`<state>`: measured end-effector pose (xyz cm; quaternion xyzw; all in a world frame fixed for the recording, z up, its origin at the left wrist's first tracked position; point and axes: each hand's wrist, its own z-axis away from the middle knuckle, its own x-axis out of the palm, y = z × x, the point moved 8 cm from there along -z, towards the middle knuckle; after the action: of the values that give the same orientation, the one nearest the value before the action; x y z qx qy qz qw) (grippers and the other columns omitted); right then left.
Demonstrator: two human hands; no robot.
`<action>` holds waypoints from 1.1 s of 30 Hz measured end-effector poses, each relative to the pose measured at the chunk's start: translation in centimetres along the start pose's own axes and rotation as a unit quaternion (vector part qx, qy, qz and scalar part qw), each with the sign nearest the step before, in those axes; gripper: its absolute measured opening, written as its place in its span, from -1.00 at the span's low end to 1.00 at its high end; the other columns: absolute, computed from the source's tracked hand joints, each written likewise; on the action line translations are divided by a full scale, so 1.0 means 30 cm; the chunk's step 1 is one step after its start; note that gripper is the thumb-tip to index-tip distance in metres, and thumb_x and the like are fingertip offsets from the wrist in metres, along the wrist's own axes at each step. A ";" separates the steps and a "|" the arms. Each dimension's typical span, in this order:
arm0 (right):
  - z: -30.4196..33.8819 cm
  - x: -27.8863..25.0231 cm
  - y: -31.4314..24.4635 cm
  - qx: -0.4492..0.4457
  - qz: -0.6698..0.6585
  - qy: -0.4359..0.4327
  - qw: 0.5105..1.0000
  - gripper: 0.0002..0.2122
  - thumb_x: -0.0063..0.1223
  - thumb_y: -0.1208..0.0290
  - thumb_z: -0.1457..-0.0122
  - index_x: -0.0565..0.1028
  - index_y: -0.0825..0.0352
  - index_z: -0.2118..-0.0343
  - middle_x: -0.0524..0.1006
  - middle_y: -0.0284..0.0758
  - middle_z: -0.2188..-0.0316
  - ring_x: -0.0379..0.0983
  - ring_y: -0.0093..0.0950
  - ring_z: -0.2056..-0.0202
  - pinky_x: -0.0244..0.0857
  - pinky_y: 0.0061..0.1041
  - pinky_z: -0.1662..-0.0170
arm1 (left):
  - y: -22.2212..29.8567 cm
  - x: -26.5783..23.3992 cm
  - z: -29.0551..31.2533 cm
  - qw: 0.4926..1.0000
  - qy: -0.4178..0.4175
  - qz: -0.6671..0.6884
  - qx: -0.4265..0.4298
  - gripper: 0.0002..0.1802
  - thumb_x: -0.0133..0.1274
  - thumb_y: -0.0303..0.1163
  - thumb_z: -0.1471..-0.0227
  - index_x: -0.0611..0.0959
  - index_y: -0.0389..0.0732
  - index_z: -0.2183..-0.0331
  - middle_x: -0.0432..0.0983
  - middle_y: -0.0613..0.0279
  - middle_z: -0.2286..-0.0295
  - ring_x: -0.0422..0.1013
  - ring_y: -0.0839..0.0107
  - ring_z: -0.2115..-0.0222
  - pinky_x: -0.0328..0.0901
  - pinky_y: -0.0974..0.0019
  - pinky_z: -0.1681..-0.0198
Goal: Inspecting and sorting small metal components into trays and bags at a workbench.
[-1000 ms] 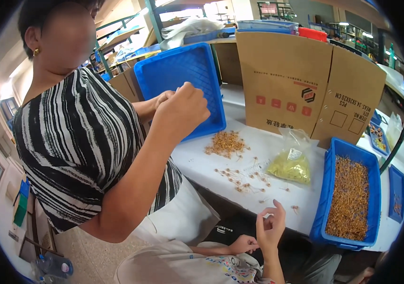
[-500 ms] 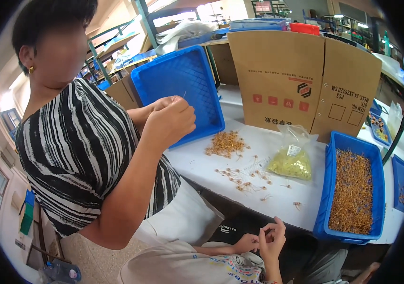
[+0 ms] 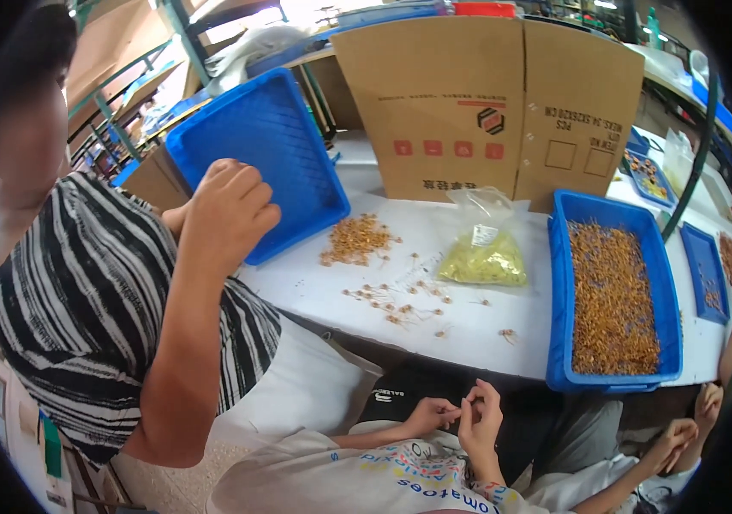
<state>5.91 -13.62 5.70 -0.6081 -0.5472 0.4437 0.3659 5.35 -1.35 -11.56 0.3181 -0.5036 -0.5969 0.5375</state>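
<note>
Nearest, on the wearer's side of the clear bag (image 3: 481,261), the left hand (image 3: 435,415) and right hand (image 3: 480,420) sit close together, fingertips pinched inward, on what I cannot tell. Stemmed brown pieces (image 3: 394,319) lie scattered on the table (image 3: 469,360) before the bag; a filled blue bin (image 3: 559,343) stands right of it, a cardboard box (image 3: 443,103) behind.

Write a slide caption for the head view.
Left hand and right hand, close together, before a table bearing a blue bin.
</note>
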 end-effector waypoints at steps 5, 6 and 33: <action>-0.012 -0.027 -0.037 -0.011 0.015 0.017 1.000 -0.56 -0.04 0.76 -0.07 0.33 0.41 -0.07 0.45 -0.30 0.38 0.25 -0.60 0.60 0.16 -0.68 0.54 | 0.023 -0.022 0.041 1.000 0.011 0.019 0.014 -0.86 0.16 -0.42 -0.11 0.72 -0.28 0.41 0.55 0.28 0.57 0.35 0.59 0.59 0.28 0.54 0.48; -0.013 -0.030 -0.035 0.010 0.013 -0.001 1.000 -0.55 -0.03 0.77 -0.05 0.34 0.41 -0.06 0.45 -0.30 0.38 0.28 -0.57 0.57 0.19 -0.67 0.50 | 0.041 -0.019 0.057 1.000 0.025 0.008 -0.009 -0.85 0.16 -0.41 -0.10 0.72 -0.28 0.42 0.55 0.28 0.58 0.34 0.59 0.59 0.27 0.54 0.48; -0.066 0.097 -0.047 0.055 -0.073 -0.126 0.988 -0.72 0.15 0.65 0.00 0.52 0.43 0.16 0.52 -0.32 0.32 0.28 -0.67 0.55 0.15 -0.76 0.48 | 0.524 -0.052 0.193 0.986 0.051 -0.025 0.155 -0.94 0.13 -0.67 0.01 0.64 -0.41 0.39 0.59 0.21 0.47 0.45 0.54 0.51 0.36 0.55 0.41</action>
<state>7.32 -10.48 7.29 -0.4847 -0.6065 0.5182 0.3588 5.40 2.98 4.68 0.4398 -0.5537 -0.5085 0.4913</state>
